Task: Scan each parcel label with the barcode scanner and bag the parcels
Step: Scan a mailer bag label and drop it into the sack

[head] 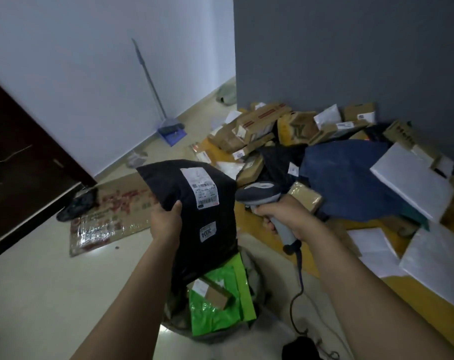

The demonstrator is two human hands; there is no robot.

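My left hand (166, 221) grips the left edge of a black poly parcel (194, 219) held up in the middle of the view. A white shipping label (200, 187) with barcodes faces me, and a small "3004" sticker (207, 232) sits below it. My right hand (285, 215) grips the handle of a grey barcode scanner (259, 194), whose head sits just right of the parcel and points toward it. A cable (299, 287) hangs from the handle. Below the parcel stands an open bag (174, 322) holding green mailers (215, 307) and a small brown box (215, 294).
A heap of cardboard boxes (259, 126), white envelopes (412, 178) and a dark blue bag (345, 175) fills the right side against the grey wall. Flattened cardboard (111, 219) lies on the floor at left. A dark door (20, 157) and a broom with dustpan (168, 128) stand behind.
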